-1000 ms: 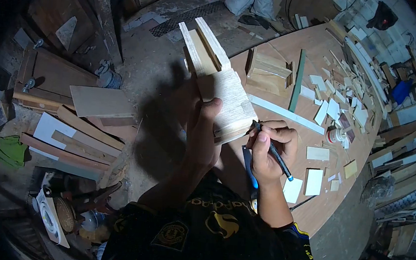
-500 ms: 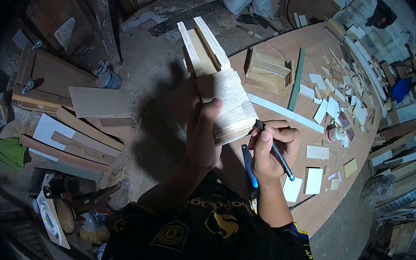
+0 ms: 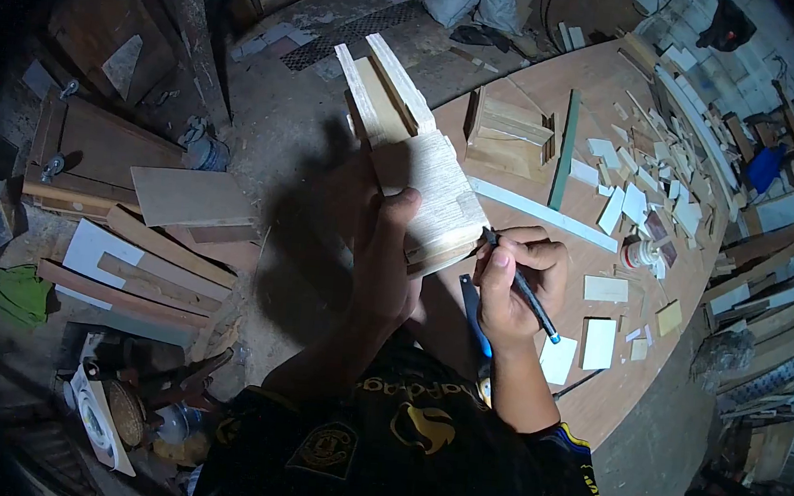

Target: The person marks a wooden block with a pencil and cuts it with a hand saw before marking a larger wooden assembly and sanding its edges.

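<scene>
My left hand (image 3: 386,247) grips a pale wooden piece (image 3: 429,183) from its left side, thumb on the upper face and the other fingers hidden beneath. Two parallel strips form an open channel at the far end of the piece. In my right hand (image 3: 519,273) is a dark pen or pencil (image 3: 536,309) with a blue end, pinched between thumb and fingers. Its tip is at the lower right corner of the wood; whether it touches cannot be made out. A blue-handled tool (image 3: 476,321), partly hidden, lies below, between my forearms.
On the wooden table (image 3: 526,70) are a small wooden box (image 3: 510,140), a green strip (image 3: 565,149), a long white strip (image 3: 546,216), many white offcuts (image 3: 635,207) and a glue-like bottle (image 3: 639,255). Boards (image 3: 150,269) lean or lie on the floor at left.
The wooden piece and both hands have shifted very slightly to the left. The grip on the wood and on the pen is unchanged.
</scene>
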Demonstrator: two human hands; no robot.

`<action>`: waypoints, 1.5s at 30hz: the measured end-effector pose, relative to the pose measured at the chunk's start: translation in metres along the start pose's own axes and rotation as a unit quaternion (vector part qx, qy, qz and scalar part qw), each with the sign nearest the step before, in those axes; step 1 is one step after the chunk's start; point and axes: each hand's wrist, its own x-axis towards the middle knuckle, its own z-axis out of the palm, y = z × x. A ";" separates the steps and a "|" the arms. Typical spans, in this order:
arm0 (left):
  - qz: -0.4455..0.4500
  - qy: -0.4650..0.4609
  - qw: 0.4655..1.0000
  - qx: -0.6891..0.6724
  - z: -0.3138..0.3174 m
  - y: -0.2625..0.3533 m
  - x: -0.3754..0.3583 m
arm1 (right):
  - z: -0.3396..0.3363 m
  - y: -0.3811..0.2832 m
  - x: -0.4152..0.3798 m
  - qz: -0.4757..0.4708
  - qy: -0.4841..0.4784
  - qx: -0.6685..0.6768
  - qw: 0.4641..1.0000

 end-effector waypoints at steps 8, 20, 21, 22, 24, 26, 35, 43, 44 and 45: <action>-0.021 0.023 0.999 -0.014 0.000 -0.001 0.000 | 0.000 0.002 -0.001 0.014 0.008 0.010 1.000; -0.006 0.003 0.998 -0.057 -0.005 -0.011 0.005 | 0.000 0.003 0.002 0.018 0.010 0.033 0.999; -0.005 0.003 0.998 -0.057 -0.004 -0.010 0.005 | 0.000 0.003 0.001 0.018 0.009 0.033 0.999; -0.010 0.002 0.999 -0.052 -0.002 -0.007 0.004 | 0.000 0.004 0.000 0.015 0.005 0.026 1.000; -0.016 0.000 0.999 -0.046 -0.002 -0.007 0.003 | -0.002 0.005 0.000 0.012 0.002 0.018 1.000; -0.019 0.010 0.999 -0.048 -0.003 -0.008 0.004 | -0.002 0.005 0.001 0.013 -0.003 0.015 1.000; -0.010 0.008 0.999 -0.040 -0.004 -0.010 0.007 | 0.002 0.005 0.004 0.008 0.006 0.030 1.000; 0.006 0.011 1.000 -0.015 -0.005 -0.009 0.008 | 0.000 0.007 0.002 0.016 -0.001 0.026 1.000; 0.006 0.012 1.000 -0.010 -0.005 -0.009 0.008 | 0.001 0.006 0.003 0.016 -0.001 0.026 1.000; 0.006 0.013 1.000 -0.004 -0.005 -0.008 0.008 | 0.001 0.005 0.004 0.014 -0.006 0.026 1.000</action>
